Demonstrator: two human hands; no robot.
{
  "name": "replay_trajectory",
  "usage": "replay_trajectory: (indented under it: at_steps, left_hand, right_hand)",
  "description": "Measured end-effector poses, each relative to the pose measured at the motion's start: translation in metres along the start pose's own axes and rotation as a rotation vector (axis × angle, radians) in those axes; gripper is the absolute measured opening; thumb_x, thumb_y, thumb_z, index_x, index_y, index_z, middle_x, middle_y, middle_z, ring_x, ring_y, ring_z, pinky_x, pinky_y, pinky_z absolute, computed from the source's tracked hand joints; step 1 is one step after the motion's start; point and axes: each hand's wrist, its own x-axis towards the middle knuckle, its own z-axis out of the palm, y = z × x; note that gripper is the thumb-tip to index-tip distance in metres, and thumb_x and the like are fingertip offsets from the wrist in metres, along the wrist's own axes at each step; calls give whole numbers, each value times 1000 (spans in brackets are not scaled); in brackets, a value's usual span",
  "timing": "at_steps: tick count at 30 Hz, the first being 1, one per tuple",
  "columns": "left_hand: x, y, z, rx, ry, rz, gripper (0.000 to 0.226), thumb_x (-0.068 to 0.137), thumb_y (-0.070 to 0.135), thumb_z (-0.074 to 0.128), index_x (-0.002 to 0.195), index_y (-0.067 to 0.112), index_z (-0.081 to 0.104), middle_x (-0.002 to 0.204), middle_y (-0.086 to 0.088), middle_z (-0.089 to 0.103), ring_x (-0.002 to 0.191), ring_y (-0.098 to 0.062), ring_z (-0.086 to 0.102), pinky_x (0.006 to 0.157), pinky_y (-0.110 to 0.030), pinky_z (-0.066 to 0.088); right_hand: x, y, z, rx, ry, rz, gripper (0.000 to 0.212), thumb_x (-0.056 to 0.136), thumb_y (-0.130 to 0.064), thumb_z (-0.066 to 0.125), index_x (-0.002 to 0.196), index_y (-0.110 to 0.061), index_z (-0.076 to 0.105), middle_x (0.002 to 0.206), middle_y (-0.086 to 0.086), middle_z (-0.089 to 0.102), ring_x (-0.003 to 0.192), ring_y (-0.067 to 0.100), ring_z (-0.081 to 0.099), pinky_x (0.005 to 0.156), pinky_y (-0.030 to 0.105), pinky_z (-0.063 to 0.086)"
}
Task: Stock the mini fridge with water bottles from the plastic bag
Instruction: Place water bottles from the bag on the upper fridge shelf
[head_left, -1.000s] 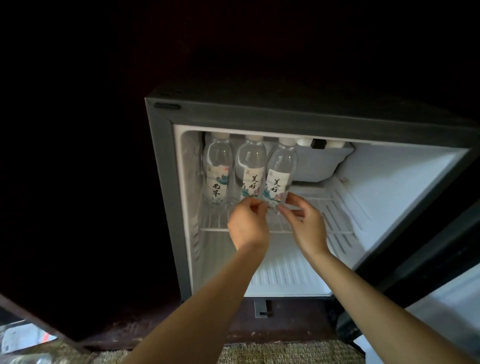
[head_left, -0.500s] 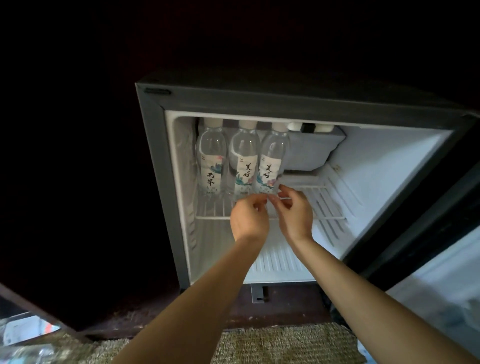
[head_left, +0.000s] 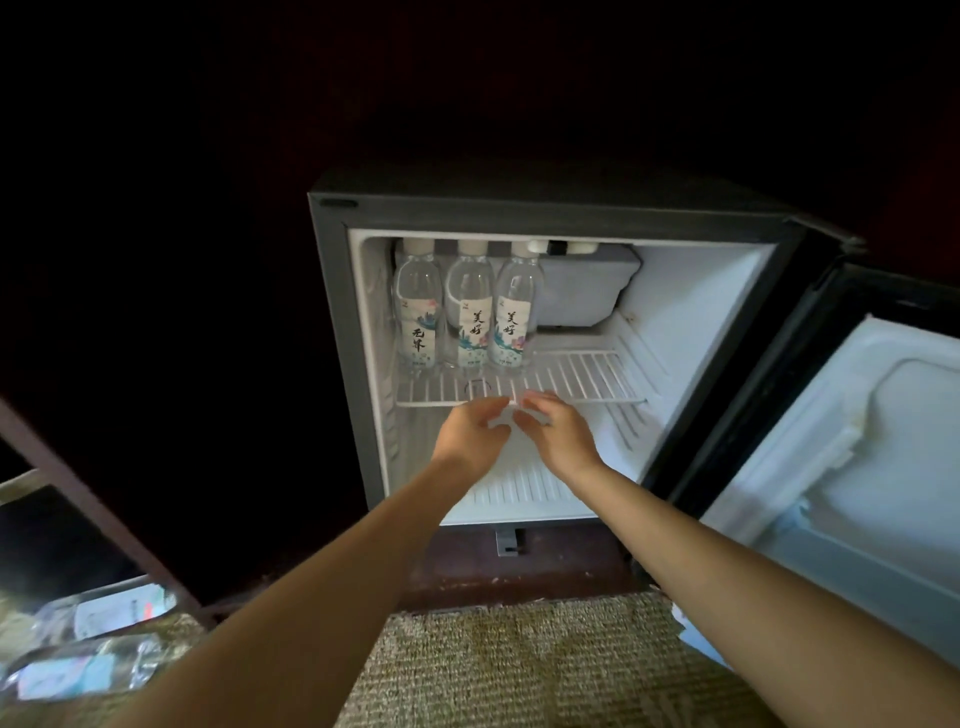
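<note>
wire shelf (head_left: 582, 371) open rightward (three bottles (head_left: 470, 312) crowd left), freezer box (head_left: 582, 291) overhead

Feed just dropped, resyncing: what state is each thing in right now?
Fridge door: open, swung right.
Water bottles: three, upright, capped, at the wire shelf's left end.
Left hand: fingers relaxed, holding nothing.
Right hand: fingers relaxed, holding nothing.
Plastic bag: lying on the floor, contents blurred.

Beige woven carpet (head_left: 519, 670), dark wooden cabinet base (head_left: 561, 571)
</note>
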Motion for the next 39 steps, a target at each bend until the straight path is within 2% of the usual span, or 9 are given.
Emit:
replay_trajectory:
  at_steps: [6, 11, 15, 19, 22, 24, 26, 34, 39]
  left_hand:
    - [-47, -1, -16, -89, 81, -134, 33, 93, 3, 51, 123, 11, 62, 119, -11, 65, 86, -14, 52, 66, -24, 43]
    - [-94, 24, -38, -115, 127, -61, 30, 92, 10, 55, 121, 12, 63, 113, -7, 64, 96, -16, 55, 85, -28, 44]
    - [-159, 15, -65, -85, 278, -14, 25, 93, 10, 57, 116, 10, 65, 113, -11, 66, 89, -15, 56, 76, -23, 42]
    - [-222, 6, -93, -45, 254, -55, 25, 92, 9, 59, 116, 3, 64, 109, -13, 66, 87, -14, 54, 72, -22, 42]
    - [-248, 20, -118, -156, 288, -89, 26, 94, 13, 56, 119, 6, 63, 110, -9, 65, 92, -17, 58, 77, -25, 46]
    - [-258, 26, -126, -243, 331, -96, 25, 96, 17, 53, 118, 11, 63, 108, -6, 66, 95, -18, 60, 87, -32, 45]
    - [-265, 28, -127, -271, 347, -93, 23, 97, 19, 52, 116, 12, 63, 105, -5, 66, 92, -17, 61, 85, -32, 45]
    - [-296, 13, -180, -83, 386, -115, 23, 92, 11, 59, 113, 7, 66, 87, -1, 65, 69, -8, 55, 57, -14, 44]
    - [-330, -6, -238, 26, 478, -136, 17, 90, 6, 60, 105, 4, 68, 92, -11, 62, 73, -15, 53, 73, -28, 47]
  right_hand:
    - [-49, -31, -10, 85, -119, 105, 28, 95, -22, 57, 113, -5, 69, 116, 10, 68, 110, 22, 61, 94, 29, 43]
    - [-99, -73, -15, 293, -208, 178, 18, 96, -16, 53, 102, -7, 66, 102, 16, 66, 87, 19, 56, 72, 25, 41]
    - [-145, -101, -23, 378, -225, 197, 22, 98, -23, 52, 109, -10, 66, 102, 5, 68, 88, 17, 62, 83, 30, 48]
    - [-196, -120, -37, 433, -282, 249, 25, 97, -24, 53, 114, -9, 64, 96, 1, 68, 87, 17, 64, 91, 33, 50]
    - [-227, -151, -37, 499, -246, 259, 26, 96, -22, 55, 116, -7, 64, 83, -4, 66, 72, 11, 61, 80, 29, 49]
    - [-242, -175, -31, 638, -262, 242, 26, 96, -21, 54, 116, -6, 64, 81, -4, 65, 70, 9, 61, 71, 24, 47]
    - [-255, -191, -21, 746, -298, 229, 26, 98, -21, 52, 116, -7, 64, 83, -3, 65, 72, 9, 61, 69, 22, 48]
    - [-263, -228, 2, 766, -386, 147, 19, 98, -21, 51, 107, -13, 66, 84, -4, 66, 75, 8, 63, 73, 21, 48]
    - [-269, -253, 37, 674, -516, 130, 24, 98, -22, 51, 114, -10, 64, 84, -3, 66, 76, 8, 62, 75, 21, 48]
